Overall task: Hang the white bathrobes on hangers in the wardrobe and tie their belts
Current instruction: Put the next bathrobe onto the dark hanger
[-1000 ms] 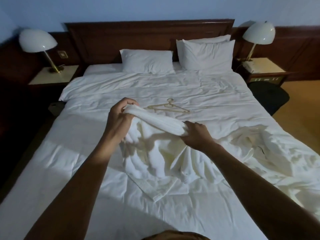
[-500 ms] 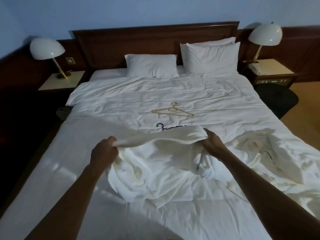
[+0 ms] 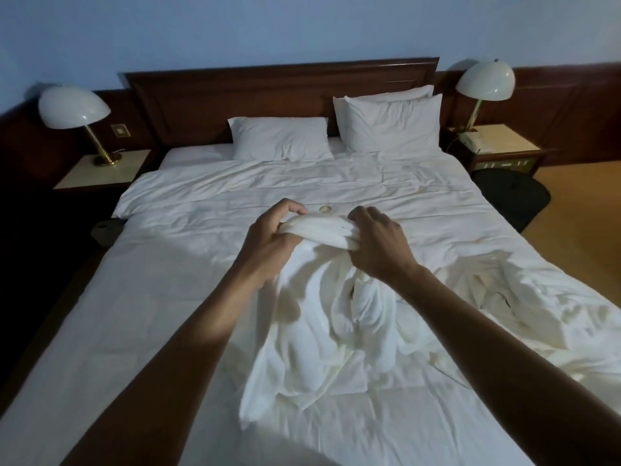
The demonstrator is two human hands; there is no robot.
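Head view: both hands, left hand (image 3: 268, 240) and right hand (image 3: 378, 245), pinch the bathrobe (image 3: 322, 297) collar above the bed (image 3: 168, 297), probably to fit a hanger.

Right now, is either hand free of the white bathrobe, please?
No, the left hand and the right hand both grip the bunched top of the bathrobe.

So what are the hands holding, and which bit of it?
Both the left hand and the right hand grip the white bathrobe at its bunched-up top end; the rest hangs down onto the bed.
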